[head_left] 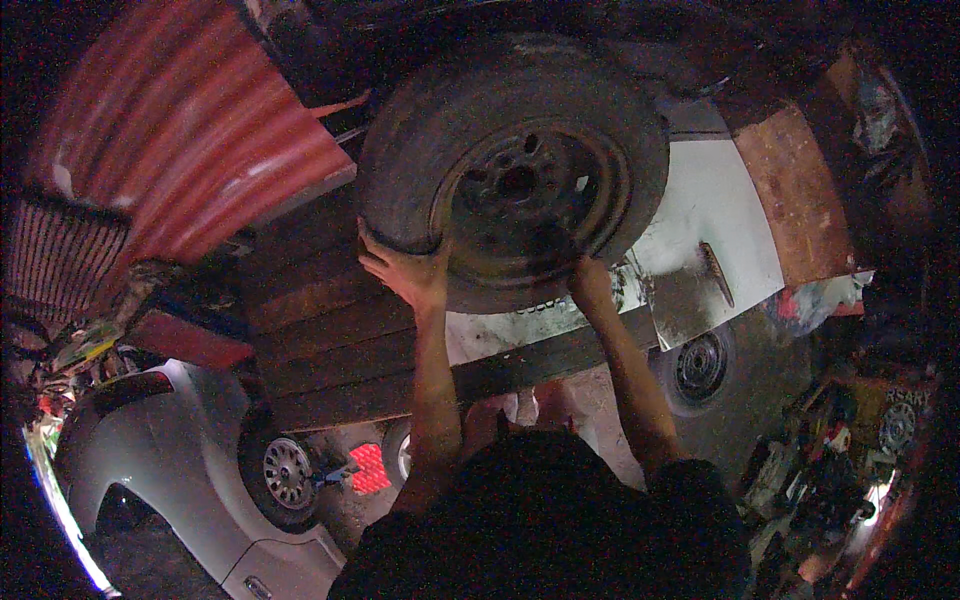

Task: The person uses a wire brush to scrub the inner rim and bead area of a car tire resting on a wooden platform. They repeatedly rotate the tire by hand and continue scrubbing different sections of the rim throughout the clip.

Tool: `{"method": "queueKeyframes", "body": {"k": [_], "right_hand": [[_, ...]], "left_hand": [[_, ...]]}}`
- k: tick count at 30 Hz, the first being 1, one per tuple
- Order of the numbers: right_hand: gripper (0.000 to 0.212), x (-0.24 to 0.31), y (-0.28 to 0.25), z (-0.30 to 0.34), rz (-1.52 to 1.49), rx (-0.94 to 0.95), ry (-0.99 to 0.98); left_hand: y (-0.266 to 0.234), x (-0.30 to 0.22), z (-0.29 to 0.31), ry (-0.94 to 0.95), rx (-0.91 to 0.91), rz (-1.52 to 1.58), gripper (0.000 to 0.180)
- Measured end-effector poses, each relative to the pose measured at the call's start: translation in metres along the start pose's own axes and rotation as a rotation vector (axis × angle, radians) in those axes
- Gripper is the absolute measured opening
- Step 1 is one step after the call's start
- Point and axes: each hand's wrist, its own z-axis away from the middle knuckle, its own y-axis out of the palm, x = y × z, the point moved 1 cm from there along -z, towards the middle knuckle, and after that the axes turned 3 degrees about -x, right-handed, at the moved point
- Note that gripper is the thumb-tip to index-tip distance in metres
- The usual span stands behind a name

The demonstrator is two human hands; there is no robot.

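A dark tyre on a steel wheel rim (pixel 515 180) fills the upper middle of the head view, its face with the hub hole toward me. At the wheel's lower left, my left hand (pixel 408 268) grips the tyre, thumb near the rim edge and fingers around the tread side. My right hand (pixel 590 280) is closed on the wheel's lower right edge; its fingers are partly hidden in shadow. Below and behind the wheel are wooden planks (pixel 330 345) and a white sheet (pixel 725 215) with dark smudges.
A silver car (pixel 175 450) with its wheel (pixel 287 472) stands at the lower left, beside a red mat (pixel 370 468). Red corrugated metal (pixel 200 140) rises at the upper left. Another wheel (pixel 700 365) lies at the right, near a brown board (pixel 793 195) and clutter.
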Motion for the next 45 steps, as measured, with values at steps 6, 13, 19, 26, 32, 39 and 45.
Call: {"method": "queueKeyframes", "body": {"k": [6,13,19,26,32,39,45], "right_hand": [[0.041,-0.069,0.037,-0.029,-0.316,-0.225,0.01],[0.053,-0.001,0.007,0.026,-0.132,-0.229,-0.167],[0.06,0.024,0.065,0.026,-0.545,-0.191,-0.101],[0.037,0.005,0.068,0.004,-0.454,-0.296,-0.035],[0.037,-0.016,0.134,-0.016,-0.545,-0.353,0.06],[0.052,-0.019,0.075,-0.027,-0.396,-0.321,-0.275],[0.053,-0.022,0.121,-0.01,-0.431,-0.434,-0.387]], "left_hand": [[0.01,-0.029,0.006,0.018,0.042,0.01,0.143],[-0.001,-0.001,0.004,-0.007,-0.026,-0.023,0.143],[0.006,-0.005,0.008,0.158,-0.053,-0.056,0.142],[0.005,0.005,0.006,0.165,-0.022,-0.039,0.143],[0.01,-0.008,0.009,0.115,-0.005,-0.073,0.143],[-0.004,0.001,0.008,0.118,-0.05,-0.066,0.141],[0.001,-0.009,0.011,0.095,-0.015,-0.062,0.142]]}}
